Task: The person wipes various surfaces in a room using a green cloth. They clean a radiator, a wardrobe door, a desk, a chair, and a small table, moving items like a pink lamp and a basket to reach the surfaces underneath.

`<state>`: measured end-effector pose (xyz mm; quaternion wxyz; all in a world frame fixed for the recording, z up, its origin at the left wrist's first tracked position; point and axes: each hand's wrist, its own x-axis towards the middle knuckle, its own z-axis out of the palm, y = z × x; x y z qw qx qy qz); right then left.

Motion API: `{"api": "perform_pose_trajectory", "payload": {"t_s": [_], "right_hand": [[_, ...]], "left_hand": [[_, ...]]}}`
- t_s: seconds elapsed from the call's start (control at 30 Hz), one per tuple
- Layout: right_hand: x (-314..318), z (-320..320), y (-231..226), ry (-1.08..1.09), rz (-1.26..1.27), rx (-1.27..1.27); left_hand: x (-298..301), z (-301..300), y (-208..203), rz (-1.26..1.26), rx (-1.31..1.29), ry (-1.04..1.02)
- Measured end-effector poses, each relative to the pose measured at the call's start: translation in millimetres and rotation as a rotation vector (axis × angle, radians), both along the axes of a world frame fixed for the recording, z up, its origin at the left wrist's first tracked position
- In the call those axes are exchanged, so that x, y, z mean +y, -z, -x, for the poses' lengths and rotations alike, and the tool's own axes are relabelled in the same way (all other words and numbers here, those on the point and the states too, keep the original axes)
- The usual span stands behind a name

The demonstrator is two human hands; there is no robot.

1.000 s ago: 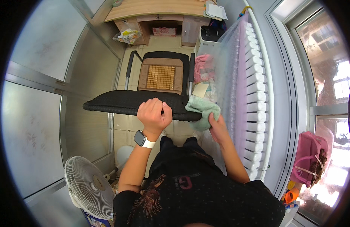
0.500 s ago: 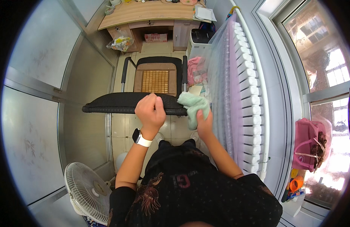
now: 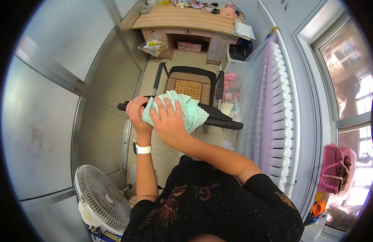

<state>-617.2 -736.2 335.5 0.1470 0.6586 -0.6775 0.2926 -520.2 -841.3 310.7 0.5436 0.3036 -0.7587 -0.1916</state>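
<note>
Nearest the camera, at six o'clock in the view, was the person's black printed shirt point(image 3: 210, 209), with a white round floor fan point(image 3: 102, 199) at about seven o'clock beside the metal wall panels. From there both forearms rose toward the centre, the left one wearing a white wristwatch point(image 3: 141, 149). The right hand point(image 3: 168, 123) lay flat on a soft mint-green terry cloth point(image 3: 190, 113), fingers point(image 3: 160, 107) spread and pressing down, while the left hand point(image 3: 136, 115) curled its fingers around the cloth's left edge at nine o'clock of the bundle. The cloth was bunched on top of the black padded chair back point(image 3: 218, 119), draped over its upper edge. It looked light, limp and a little grippy, likely to fold and slide under the palm rather than keep any shape, so a broad flat palm or a gathered fistful of the pile seemed the surest hold; nothing about it appeared fragile. Beyond, at twelve o'clock, sat the chair's woven seat point(image 3: 188, 85), then a wooden desk point(image 3: 186, 18), and at two o'clock a white ribbed radiator point(image 3: 281, 105).
</note>
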Motion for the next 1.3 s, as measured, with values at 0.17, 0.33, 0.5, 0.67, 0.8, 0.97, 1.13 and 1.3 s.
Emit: {"api": "perform_pose_trajectory", "payload": {"t_s": [0.17, 0.33, 0.5, 0.67, 0.8, 0.97, 1.13, 1.3], "right_hand": [[11, 11, -31, -0.040, -0.178, -0.199], [66, 84, -31, 0.176, -0.295, -0.356], [14, 77, -44, 0.077, -0.462, -0.525], [-100, 7, -37, -0.252, -0.489, -0.669], [-154, -48, -50, -0.512, -0.488, -0.572], [-131, 20, -42, -0.265, -0.682, -0.680], [-67, 131, 49, 0.265, -1.063, -0.729], [-157, 37, 20, -0.092, -1.064, -0.542]], "left_hand": [[-39, -57, -10, 0.112, -0.142, -0.334], [-51, -74, 20, -0.327, 0.129, 0.066], [-59, -68, 27, -0.270, 0.191, 0.070], [-67, -68, 30, -0.227, 0.158, 0.083], [-65, -63, 60, -0.211, 0.284, -0.041], [-89, -77, 84, -0.044, 0.217, 0.187], [-151, -94, 94, 0.255, -0.116, 0.552], [-177, -85, 88, 0.356, -0.019, 0.719]]}}
